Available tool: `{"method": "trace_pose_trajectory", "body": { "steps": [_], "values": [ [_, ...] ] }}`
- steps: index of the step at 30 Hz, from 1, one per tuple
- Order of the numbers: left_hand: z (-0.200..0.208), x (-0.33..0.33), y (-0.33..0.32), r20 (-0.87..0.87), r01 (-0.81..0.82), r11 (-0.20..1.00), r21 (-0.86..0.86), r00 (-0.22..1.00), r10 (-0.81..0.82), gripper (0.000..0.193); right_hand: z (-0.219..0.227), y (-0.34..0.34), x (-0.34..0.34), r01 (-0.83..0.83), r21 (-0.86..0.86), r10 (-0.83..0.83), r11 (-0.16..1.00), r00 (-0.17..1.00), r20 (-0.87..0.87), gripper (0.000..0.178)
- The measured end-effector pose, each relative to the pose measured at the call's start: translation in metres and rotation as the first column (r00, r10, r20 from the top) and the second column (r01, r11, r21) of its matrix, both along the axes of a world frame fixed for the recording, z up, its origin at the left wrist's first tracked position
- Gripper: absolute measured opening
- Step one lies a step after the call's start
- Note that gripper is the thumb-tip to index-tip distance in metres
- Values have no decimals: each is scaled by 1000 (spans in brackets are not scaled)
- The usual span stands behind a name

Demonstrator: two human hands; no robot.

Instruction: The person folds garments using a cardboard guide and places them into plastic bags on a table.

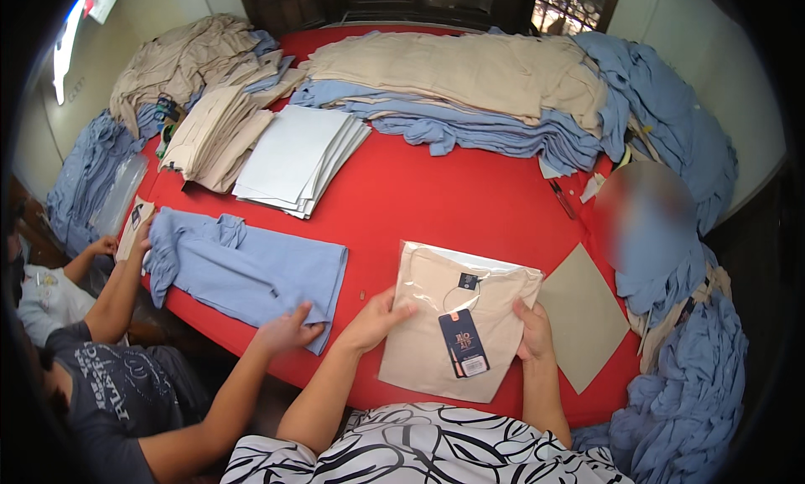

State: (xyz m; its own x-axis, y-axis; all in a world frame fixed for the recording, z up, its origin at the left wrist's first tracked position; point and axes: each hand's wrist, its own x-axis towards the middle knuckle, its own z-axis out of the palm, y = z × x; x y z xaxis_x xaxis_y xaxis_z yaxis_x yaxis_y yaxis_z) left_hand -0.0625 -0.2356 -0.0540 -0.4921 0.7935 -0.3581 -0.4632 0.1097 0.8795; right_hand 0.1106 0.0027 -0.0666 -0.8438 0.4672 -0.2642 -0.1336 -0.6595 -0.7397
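Between my two hands is a folded beige shirt in a clear plastic bag, with a dark hang tag on a loop showing at its front. My left hand grips the bag's left edge, thumb on top. On the opposite edge, my right hand pinches the plastic the same way. The bagged shirt tilts above the near edge of the red table. A tan card sheet lies just right of my right hand. Left of my left hand, a co-worker's hands rest on a blue shirt.
White sheets are stacked beside folded beige shirts. Piles of beige cloth and blue cloth line the back and right. A cutting tool lies at right, near a blurred patch. Another person sits far left.
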Motion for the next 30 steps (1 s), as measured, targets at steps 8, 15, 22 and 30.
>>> {"method": "trace_pose_trajectory", "body": {
  "steps": [8, 15, 22, 30],
  "values": [
    [1, -3, -3, -133, 49, 999, 24, 990, -45, 65, -8, 33, -30, 61, -97, -67, 993, 996, -54, 60],
    [84, -165, 34, -174, -489, 748, 449, 774, 609, 50, 37, 58, -13, 18, 381, -68, 924, 991, 118, 49],
    [204, -447, -26, -246, -689, 481, 542, 418, 875, 47, 44, 82, 16, 114, 471, -225, 875, 957, 186, 42],
    [112, -500, -9, -794, -904, 219, 366, -181, 580, 86, 3, 166, 97, -219, 945, -740, 241, 588, 325, 44]
  ]
}}
